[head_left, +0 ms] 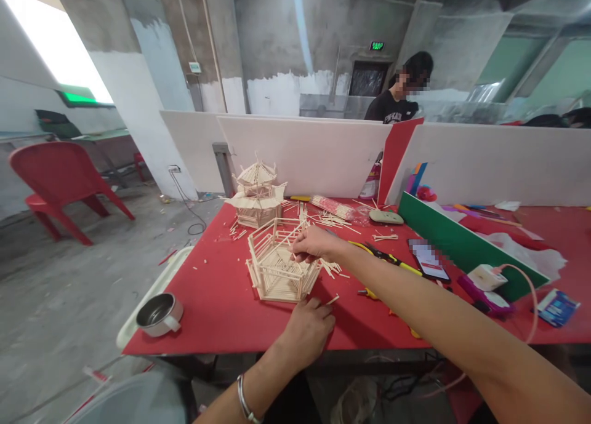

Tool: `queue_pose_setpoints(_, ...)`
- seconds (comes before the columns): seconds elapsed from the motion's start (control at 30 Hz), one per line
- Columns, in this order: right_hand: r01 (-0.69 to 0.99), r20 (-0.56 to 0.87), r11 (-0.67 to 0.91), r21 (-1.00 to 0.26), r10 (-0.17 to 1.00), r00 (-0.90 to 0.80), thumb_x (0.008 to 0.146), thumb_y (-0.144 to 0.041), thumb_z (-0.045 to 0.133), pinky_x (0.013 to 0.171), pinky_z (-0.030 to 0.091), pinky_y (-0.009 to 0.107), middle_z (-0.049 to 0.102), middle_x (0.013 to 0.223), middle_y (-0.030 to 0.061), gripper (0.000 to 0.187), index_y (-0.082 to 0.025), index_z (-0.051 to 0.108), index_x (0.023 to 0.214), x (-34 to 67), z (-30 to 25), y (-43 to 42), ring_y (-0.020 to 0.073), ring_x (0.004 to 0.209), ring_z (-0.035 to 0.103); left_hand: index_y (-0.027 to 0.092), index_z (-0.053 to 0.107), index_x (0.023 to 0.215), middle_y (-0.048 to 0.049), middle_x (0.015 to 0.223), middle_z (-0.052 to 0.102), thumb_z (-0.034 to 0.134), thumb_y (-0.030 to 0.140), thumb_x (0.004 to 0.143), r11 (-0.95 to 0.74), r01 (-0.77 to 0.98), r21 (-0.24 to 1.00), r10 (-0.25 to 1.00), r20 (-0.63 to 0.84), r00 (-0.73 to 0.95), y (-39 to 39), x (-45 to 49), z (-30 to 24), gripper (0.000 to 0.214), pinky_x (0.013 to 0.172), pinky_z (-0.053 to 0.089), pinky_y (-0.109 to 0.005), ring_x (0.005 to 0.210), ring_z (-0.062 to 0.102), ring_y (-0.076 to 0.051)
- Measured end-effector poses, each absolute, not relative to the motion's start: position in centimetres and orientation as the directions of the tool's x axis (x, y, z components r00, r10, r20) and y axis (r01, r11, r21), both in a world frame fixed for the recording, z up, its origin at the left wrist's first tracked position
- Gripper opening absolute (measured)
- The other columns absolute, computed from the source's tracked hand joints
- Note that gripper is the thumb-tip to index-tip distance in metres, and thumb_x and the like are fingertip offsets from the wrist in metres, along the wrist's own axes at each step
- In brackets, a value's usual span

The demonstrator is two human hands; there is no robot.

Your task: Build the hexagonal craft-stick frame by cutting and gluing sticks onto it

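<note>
Through the head camera, the work sits in the middle of the frame: a six-sided stick frame (279, 270) standing on the red tabletop (217, 313). My right hand (314, 244) reaches in from the lower right, its grip pinched together on the frame's top rail at the near right corner. I cannot tell whether a loose stick is also between the fingertips. My left hand (307, 328), at lower centre, lies on the tabletop just in front of the frame's base with its grip slack and nothing in it. One stray stick (332, 300) lies just beside it. I judge the step in hand to be fitting or adjusting the upper rail. It calls for a light, steady pinch while the other hand braces the base, since the frame looks frail. Behind the frame stands a finished pagoda (256, 193), and loose sticks (339, 220) are scattered to its right. As for containers, a clear packet (335, 207) up centre holds a bundle of sticks. At lower left a steel cup (157, 313) sits on a white tray (152, 285) and looks empty. Cutters (388, 258) and a phone (428, 259) lie right of my forearm.
</note>
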State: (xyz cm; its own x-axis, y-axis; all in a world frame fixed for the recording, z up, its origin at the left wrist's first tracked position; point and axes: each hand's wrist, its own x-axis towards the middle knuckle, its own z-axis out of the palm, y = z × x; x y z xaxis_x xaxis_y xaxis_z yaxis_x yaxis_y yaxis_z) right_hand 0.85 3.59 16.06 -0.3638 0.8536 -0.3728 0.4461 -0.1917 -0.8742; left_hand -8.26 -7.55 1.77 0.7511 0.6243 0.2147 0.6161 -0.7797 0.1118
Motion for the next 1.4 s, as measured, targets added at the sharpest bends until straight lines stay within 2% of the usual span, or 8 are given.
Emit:
queue_pose_setpoints(0.13, 0.449, -0.376, -0.192, -0.873, 0.851, -0.366, 0.076, -0.010, 0.067, 0.038, 0.041, 0.013, 0.071, 0.061, 0.0047, 0.016, -0.011, 0.065, 0.059, 0.9, 16.0, 3.6, 0.0050, 0.042, 0.054, 0.018, 0.065, 0.097, -0.0086, 0.106, 0.070, 0.050, 0.021, 0.093, -0.781, 0.609, 0.136, 0.619, 0.289, 0.730, -8.1, -8.8, 1.4, 0.017, 0.088, 0.044, -0.040, 0.096, 0.057, -0.023)
queue_pose_setpoints(0.27, 0.449, -0.366, -0.183, -0.875, 0.857, -0.364, 0.076, -0.010, 0.067, 0.039, 0.042, 0.012, 0.070, 0.059, 0.0042, 0.018, -0.011, 0.065, 0.058, 0.9, 16.1, 3.5, 0.0052, 0.043, 0.055, 0.021, 0.065, 0.105, -0.0068, 0.109, 0.070, 0.049, 0.020, 0.093, -0.763, 0.617, 0.191, 0.640, 0.355, 0.682, -8.5, -9.0, 1.3, 0.020, 0.095, 0.041, -0.043, 0.099, 0.057, -0.022)
queue_pose_setpoints(0.47, 0.455, -0.361, -0.173, -0.873, 0.857, -0.368, 0.078, -0.011, 0.065, 0.038, 0.042, 0.012, 0.067, 0.055, 0.0035, 0.019, -0.010, 0.066, 0.059, 1.0, 16.2, 3.5, 0.0058, 0.044, 0.056, 0.021, 0.064, 0.114, -0.0082, 0.115, 0.069, 0.048, 0.019, 0.093, -0.751, 0.616, 0.240, 0.657, 0.368, 0.658, -8.9, -9.2, 1.2, 0.026, 0.097, 0.042, -0.044, 0.105, 0.056, -0.023)
queue_pose_setpoints(0.57, 0.449, -0.362, -0.174, -0.877, 0.853, -0.376, 0.077, -0.011, 0.066, 0.039, 0.043, 0.013, 0.070, 0.060, 0.0050, 0.017, -0.011, 0.066, 0.059, 1.0, 16.2, 3.6, 0.0062, 0.046, 0.057, 0.021, 0.065, 0.113, -0.0087, 0.114, 0.070, 0.049, 0.019, 0.093, -0.753, 0.610, 0.247, 0.655, 0.374, 0.657, -8.9, -9.3, 1.2, 0.026, 0.097, 0.043, -0.044, 0.104, 0.057, -0.023)
queue_pose_setpoints(0.8, 0.443, -0.360, -0.174, -0.880, 0.852, -0.380, 0.075, -0.009, 0.067, 0.040, 0.042, 0.012, 0.066, 0.052, 0.0020, 0.019, -0.011, 0.064, 0.057, 1.1, 16.3, 3.6, 0.0054, 0.044, 0.055, 0.022, 0.066, 0.110, -0.0068, 0.113, 0.071, 0.050, 0.019, 0.093, -0.746, 0.612, 0.262, 0.662, 0.387, 0.642, -8.8, -9.2, 1.1, 0.023, 0.102, 0.041, -0.045, 0.103, 0.057, -0.022)
queue_pose_setpoints(1.07, 0.421, -0.344, -0.169, -0.891, 0.857, -0.383, 0.079, -0.013, 0.064, 0.040, 0.042, 0.013, 0.069, 0.060, 0.0046, 0.021, -0.011, 0.064, 0.058, 1.1, 16.0, 3.5, 0.0056, 0.046, 0.056, 0.022, 0.066, 0.108, -0.0062, 0.112, 0.071, 0.050, 0.019, 0.093, -0.738, 0.607, 0.295, 0.673, 0.393, 0.627, -8.9, -9.2, 1.3, 0.023, 0.103, 0.039, -0.047, 0.103, 0.058, -0.022)
queue_pose_setpoints(1.23, 0.424, -0.344, -0.172, -0.889, 0.862, -0.373, 0.078, -0.012, 0.066, 0.040, 0.043, 0.013, 0.067, 0.056, 0.0034, 0.020, -0.011, 0.064, 0.057, 1.0, 16.0, 3.5, 0.0061, 0.045, 0.056, 0.022, 0.066, 0.109, -0.0069, 0.113, 0.071, 0.047, 0.019, 0.094, -0.745, 0.596, 0.299, 0.665, 0.411, 0.624, -9.0, -9.2, 1.3, 0.025, 0.104, 0.038, -0.048, 0.103, 0.058, -0.023)
queue_pose_setpoints(1.4, 0.427, -0.351, -0.182, -0.886, 0.865, -0.359, 0.077, -0.012, 0.069, 0.040, 0.043, 0.013, 0.070, 0.063, 0.0043, 0.017, -0.011, 0.064, 0.060, 0.9, 16.0, 3.5, 0.0063, 0.048, 0.058, 0.022, 0.065, 0.109, -0.0043, 0.114, 0.071, 0.050, 0.018, 0.093, -0.741, 0.597, 0.306, 0.669, 0.415, 0.617, -9.0, -9.2, 1.2, 0.022, 0.105, 0.037, -0.047, 0.104, 0.057, -0.022)
